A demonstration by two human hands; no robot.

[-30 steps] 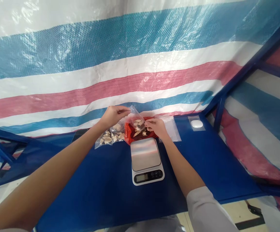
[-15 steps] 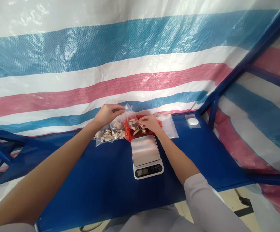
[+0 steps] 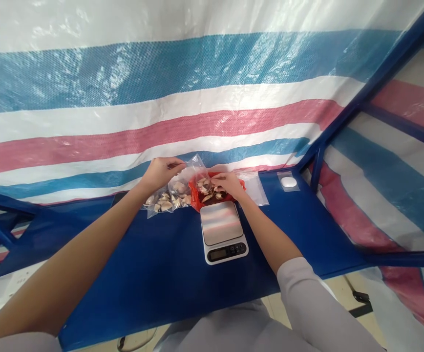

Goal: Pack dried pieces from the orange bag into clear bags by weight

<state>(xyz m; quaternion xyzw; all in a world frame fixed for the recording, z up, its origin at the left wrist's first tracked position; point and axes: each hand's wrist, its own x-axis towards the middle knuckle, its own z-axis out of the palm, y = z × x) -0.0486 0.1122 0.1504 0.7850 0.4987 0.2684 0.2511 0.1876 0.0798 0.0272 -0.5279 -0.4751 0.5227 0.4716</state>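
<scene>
My left hand (image 3: 163,172) is closed, pinching the upper edge of a clear plastic bag (image 3: 197,165). The bag hangs over an open red plastic bag (image 3: 195,198), with several cream-and-brown, shell-like pieces (image 3: 204,185) at its lower end. My right hand (image 3: 229,184) reaches over the red bag from the right, its fingers bent together beside the clear bag. What those fingertips grip cannot be made out. More such pieces (image 3: 218,195) lie in the red bag. A white digital scale (image 3: 222,225) with a bare metal plate stands just in front.
Filled clear bags of similar pieces (image 3: 163,201) lie left of the red bag. Flat clear bags (image 3: 259,188) lie to the right, and a small bag with a white oval object (image 3: 288,182) farther right. Striped sheeting (image 3: 153,117) rises behind the blue table (image 3: 153,274).
The view has shifted slightly. My left hand still holds the clear bag, which now sits lower over the red bag. My right hand stays at the red bag.
</scene>
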